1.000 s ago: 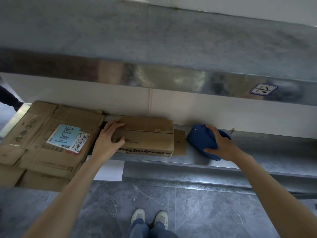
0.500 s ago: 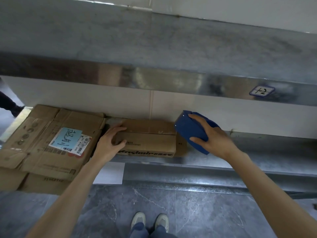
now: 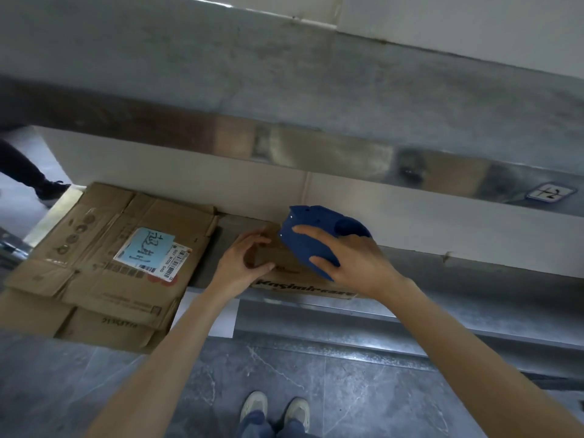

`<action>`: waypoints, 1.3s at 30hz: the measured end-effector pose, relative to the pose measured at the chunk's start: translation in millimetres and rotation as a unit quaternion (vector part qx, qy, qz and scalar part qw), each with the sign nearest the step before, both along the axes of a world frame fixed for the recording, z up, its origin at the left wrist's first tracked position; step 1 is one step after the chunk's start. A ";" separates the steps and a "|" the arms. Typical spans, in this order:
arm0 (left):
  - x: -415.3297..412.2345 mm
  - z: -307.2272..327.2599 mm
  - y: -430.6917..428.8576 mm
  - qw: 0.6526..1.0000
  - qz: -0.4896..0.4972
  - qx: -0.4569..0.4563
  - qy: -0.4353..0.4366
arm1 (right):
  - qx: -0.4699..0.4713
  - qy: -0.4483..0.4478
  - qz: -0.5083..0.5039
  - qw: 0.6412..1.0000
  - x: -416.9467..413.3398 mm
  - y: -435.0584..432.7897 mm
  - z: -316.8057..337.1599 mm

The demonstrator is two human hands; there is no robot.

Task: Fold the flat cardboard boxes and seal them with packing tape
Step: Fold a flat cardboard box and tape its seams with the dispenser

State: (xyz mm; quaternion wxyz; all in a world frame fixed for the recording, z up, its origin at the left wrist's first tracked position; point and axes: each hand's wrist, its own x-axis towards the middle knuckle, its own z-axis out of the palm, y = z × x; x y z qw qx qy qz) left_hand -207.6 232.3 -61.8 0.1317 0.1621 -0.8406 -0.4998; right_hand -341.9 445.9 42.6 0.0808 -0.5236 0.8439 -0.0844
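A small folded cardboard box (image 3: 303,284) with dark printed lettering on its front sits on the low metal shelf (image 3: 458,279). My left hand (image 3: 243,263) grips its left end, fingers curled over the top and thumb at the front. My right hand (image 3: 350,254) holds a blue tape dispenser (image 3: 316,235) over the box's top, with fingers spread across the dispenser's side. A stack of flattened cardboard boxes (image 3: 104,267) with a blue label lies on the shelf to the left.
A metal worktop (image 3: 284,90) overhangs the shelf, with a small numbered tag (image 3: 551,194) at its right. A white paper (image 3: 218,311) hangs below the shelf edge. Someone's dark leg and shoe (image 3: 38,181) stand at far left. My feet (image 3: 275,412) are on grey floor.
My right hand lifted the blue tape dispenser off the shelf and carried it left, over the small box. My left hand shifted along the box's left end and curled around it.
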 end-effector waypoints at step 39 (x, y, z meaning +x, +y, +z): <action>-30.6 70.2 -17.6 0.983 -0.096 0.115 -0.109 | -0.092 0.041 0.166 0.981 -26.7 -7.6 -29.3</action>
